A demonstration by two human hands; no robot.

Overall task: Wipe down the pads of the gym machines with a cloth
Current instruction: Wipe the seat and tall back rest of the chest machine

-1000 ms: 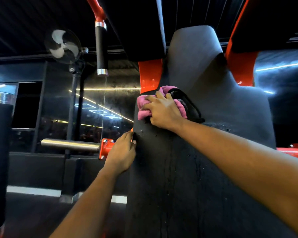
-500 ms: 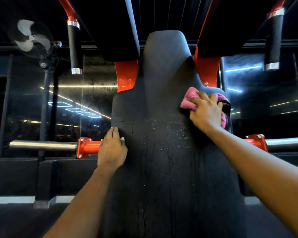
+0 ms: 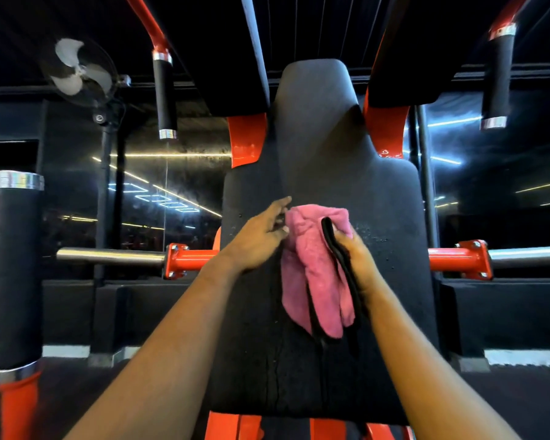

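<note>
Head view looks up one black pad point(image 3: 391, 211), tall and narrowing to a head section at the far end, mounted on a red frame point(image 3: 246, 138). Droplets and run marks show on its face, so the wipe is likely under way, not finished. Two chrome bars point(image 3: 108, 257) stick out, one left and one right, and two black grips point(image 3: 164, 93) hang from the frame's arms, one on each side. None of these four is touched. One padded post point(image 3: 18, 268) stands near left, and one fan point(image 3: 80, 71) sits far left.

One pink cloth point(image 3: 315, 274) hangs before the pad's middle, bunched at the top and drooping below. It seems held up for refolding rather than pressed flat, though whether it touches the pad cannot be told. One black strap point(image 3: 342, 262) runs down over it.

The right hand point(image 3: 359, 258) clamps the cloth's top with curled fingers, the strap caught in the same grip. The left hand point(image 3: 254, 239) is spread and loose, fingertips at the cloth's left edge, probably to tidy the fold. The two hands are close together at the cloth.
</note>
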